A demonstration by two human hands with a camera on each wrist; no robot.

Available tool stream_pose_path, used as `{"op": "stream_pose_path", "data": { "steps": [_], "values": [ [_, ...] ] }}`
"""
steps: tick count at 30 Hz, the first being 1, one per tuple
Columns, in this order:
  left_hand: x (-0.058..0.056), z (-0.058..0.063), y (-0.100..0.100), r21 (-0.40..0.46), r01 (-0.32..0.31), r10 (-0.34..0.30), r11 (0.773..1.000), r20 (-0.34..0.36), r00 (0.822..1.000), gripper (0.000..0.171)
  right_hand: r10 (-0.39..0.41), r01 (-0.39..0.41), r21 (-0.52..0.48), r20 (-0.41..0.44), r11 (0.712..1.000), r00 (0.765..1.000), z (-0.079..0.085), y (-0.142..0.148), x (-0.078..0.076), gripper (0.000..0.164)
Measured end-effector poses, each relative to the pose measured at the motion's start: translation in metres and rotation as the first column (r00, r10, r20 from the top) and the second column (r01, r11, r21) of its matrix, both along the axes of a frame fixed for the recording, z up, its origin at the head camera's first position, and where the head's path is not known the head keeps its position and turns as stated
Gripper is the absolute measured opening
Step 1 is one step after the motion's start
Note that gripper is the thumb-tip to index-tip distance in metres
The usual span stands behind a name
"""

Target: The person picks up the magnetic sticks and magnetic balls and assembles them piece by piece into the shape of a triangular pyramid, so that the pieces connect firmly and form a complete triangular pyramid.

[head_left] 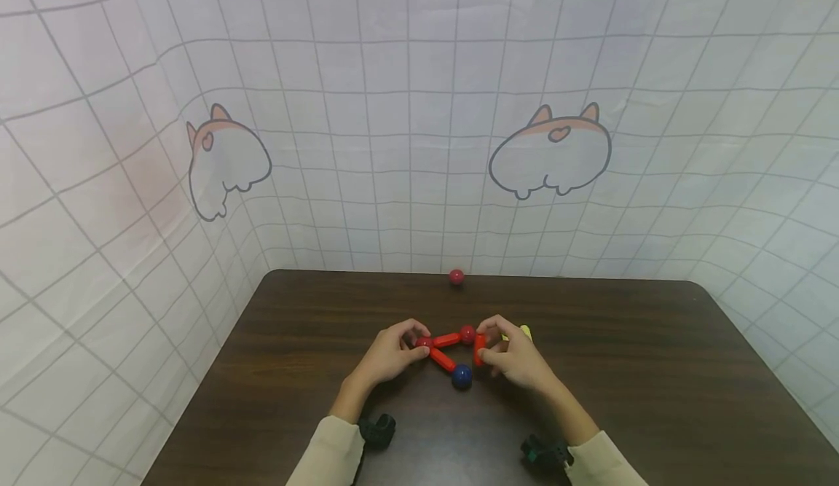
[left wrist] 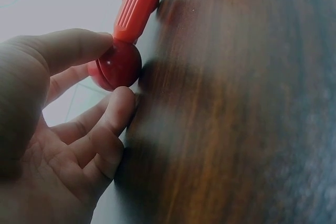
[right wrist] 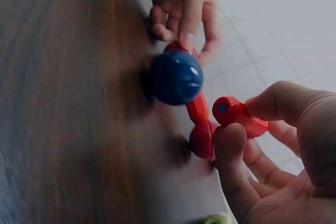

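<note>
My left hand [head_left: 385, 357] pinches a red ball [left wrist: 119, 65] between thumb and fingers. Two red magnetic rods join this ball in a V: the far rod [head_left: 447, 339] leads to a second red ball [head_left: 467, 334], and the near rod [head_left: 442, 359] ends at a dark blue ball [head_left: 462, 377]. In my right hand [head_left: 519, 361] a loose red rod [head_left: 480, 352] is pinched by thumb and fingers, just right of the V's open side. Its round end with a bluish centre shows in the right wrist view, close by the second red ball [right wrist: 202, 139].
Yellow pieces [head_left: 526, 331] lie behind my right hand, partly hidden by it. A single red ball [head_left: 456, 277] sits at the back edge of the dark wooden table [head_left: 295, 326]. A white gridded curtain [head_left: 367, 143] hangs behind. Black wrist devices [head_left: 377, 431] sit at both cuffs.
</note>
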State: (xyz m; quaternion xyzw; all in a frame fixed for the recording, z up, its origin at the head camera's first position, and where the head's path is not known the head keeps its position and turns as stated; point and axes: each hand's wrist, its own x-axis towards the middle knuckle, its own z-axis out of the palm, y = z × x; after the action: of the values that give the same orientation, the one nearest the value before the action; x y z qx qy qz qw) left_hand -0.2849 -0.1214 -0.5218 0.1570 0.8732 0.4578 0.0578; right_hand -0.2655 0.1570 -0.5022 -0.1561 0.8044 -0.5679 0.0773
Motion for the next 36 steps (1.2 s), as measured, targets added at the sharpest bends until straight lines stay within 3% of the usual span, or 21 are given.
{"op": "stream_pose_path", "data": {
  "steps": [12,31,36],
  "values": [
    [0.000,0.000,0.000,-0.009,0.013,-0.014,1.000,-0.012,1.000,0.021,-0.046,0.046,-0.007,0.006,0.999,0.999,-0.002,-0.016,0.003,0.033],
    [0.000,0.000,0.000,-0.014,0.009,-0.009,1.000,-0.014,1.000,0.020,-0.076,0.076,0.005,0.012,0.997,0.997,-0.009,-0.018,0.000,0.037],
    [0.001,0.001,0.000,-0.014,0.010,-0.010,1.000,-0.012,1.000,0.020,-0.118,0.117,0.026,0.034,0.993,0.992,-0.010,-0.019,0.000,0.038]
  ]
}}
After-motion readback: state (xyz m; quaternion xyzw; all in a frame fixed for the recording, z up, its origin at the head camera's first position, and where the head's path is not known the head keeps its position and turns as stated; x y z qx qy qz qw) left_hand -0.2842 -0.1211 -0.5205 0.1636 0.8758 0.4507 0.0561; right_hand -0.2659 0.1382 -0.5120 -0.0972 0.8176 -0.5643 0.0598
